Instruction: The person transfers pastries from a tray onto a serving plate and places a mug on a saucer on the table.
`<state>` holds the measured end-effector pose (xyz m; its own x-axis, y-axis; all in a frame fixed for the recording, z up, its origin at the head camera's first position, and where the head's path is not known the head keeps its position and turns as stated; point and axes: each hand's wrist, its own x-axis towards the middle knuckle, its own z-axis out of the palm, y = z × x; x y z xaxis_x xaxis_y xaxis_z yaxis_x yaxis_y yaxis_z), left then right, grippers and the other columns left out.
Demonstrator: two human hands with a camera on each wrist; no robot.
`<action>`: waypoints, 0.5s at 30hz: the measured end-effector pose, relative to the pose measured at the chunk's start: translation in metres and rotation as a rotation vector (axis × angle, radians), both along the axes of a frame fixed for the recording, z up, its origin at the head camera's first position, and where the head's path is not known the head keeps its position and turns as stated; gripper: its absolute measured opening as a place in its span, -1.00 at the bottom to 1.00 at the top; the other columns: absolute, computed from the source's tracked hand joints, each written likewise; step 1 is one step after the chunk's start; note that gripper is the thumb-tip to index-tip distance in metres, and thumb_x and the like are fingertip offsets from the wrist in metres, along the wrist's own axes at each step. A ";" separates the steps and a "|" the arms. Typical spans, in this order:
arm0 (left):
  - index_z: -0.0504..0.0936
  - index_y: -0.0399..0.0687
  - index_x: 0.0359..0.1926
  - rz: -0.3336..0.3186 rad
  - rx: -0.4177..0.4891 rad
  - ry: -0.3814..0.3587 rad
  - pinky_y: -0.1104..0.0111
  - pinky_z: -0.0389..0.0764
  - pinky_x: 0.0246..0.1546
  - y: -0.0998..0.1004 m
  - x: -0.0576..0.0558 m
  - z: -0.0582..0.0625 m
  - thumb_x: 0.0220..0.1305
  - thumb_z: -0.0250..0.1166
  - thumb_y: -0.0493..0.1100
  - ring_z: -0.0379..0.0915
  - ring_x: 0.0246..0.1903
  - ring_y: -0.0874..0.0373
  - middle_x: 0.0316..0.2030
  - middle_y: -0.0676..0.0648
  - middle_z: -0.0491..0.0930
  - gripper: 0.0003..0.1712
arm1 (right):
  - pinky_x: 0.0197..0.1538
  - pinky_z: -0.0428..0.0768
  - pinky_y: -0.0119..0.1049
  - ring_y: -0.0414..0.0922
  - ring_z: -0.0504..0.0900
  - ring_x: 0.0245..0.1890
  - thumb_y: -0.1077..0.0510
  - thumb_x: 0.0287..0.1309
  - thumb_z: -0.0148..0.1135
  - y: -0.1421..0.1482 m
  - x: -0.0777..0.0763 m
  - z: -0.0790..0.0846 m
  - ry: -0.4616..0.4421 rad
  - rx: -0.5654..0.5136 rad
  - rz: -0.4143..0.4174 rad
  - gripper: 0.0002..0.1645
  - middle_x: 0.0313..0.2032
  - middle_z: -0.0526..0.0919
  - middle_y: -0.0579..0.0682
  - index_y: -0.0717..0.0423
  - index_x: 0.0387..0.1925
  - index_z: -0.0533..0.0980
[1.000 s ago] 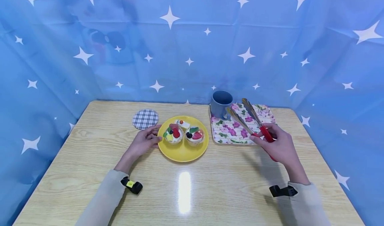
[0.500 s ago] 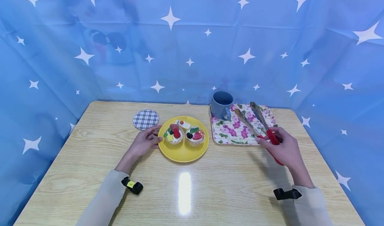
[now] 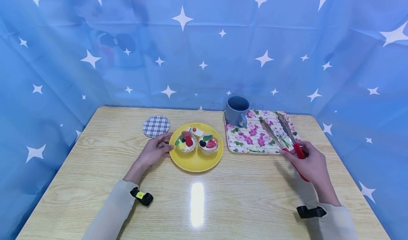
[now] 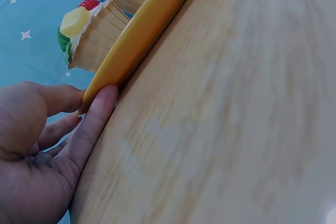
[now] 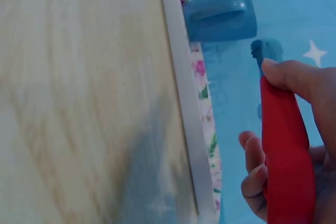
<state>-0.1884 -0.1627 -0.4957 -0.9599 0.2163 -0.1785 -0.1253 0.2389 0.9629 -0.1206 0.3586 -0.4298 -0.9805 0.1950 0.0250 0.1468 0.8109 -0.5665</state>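
My left hand (image 3: 155,151) pinches the left rim of a yellow plate (image 3: 195,165), thumb on top and a finger underneath in the left wrist view. Two fruit-topped cupcakes stand on it, a left cupcake (image 3: 186,143) and a right cupcake (image 3: 208,144). Behind them on the plate lies a small white piece with an orange dot (image 3: 195,131). My right hand (image 3: 310,162) holds red-handled metal tongs (image 5: 286,150) by the handles. Their two arms are spread, with nothing between the tips, above the flowered tray (image 3: 242,141).
A blue-grey mug (image 3: 236,112) stands on the tray's left back part, its handle toward the right front. Left of the plate lies a round checked coaster (image 3: 156,126). A starry blue curtain (image 3: 204,49) hangs behind the wooden table (image 3: 153,211).
My right hand has moved right and a little toward me with the tongs, whose tips have gone from beside the mug to the tray's right part. My left hand keeps its hold on the plate.
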 end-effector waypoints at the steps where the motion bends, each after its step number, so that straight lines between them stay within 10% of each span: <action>1: 0.33 0.00 0.52 0.001 -0.002 -0.001 0.34 0.81 -0.11 0.000 0.000 0.000 0.42 0.28 -0.27 0.59 -0.12 0.13 0.10 -0.28 0.54 -0.31 | -0.25 0.55 -0.33 0.27 0.54 0.05 -0.39 0.20 0.34 0.001 0.001 -0.001 -0.001 0.004 -0.005 0.05 0.17 0.54 0.40 0.25 0.42 0.31; 15: 0.34 0.02 0.52 0.002 -0.004 -0.005 0.34 0.81 -0.11 0.000 -0.001 0.000 0.42 0.28 -0.26 0.58 -0.13 0.15 0.11 -0.27 0.54 -0.31 | -0.37 0.53 -0.34 0.23 0.55 -0.06 -0.47 0.18 0.29 0.012 0.006 -0.010 -0.068 0.018 -0.085 0.16 0.12 0.54 0.42 0.35 0.42 0.28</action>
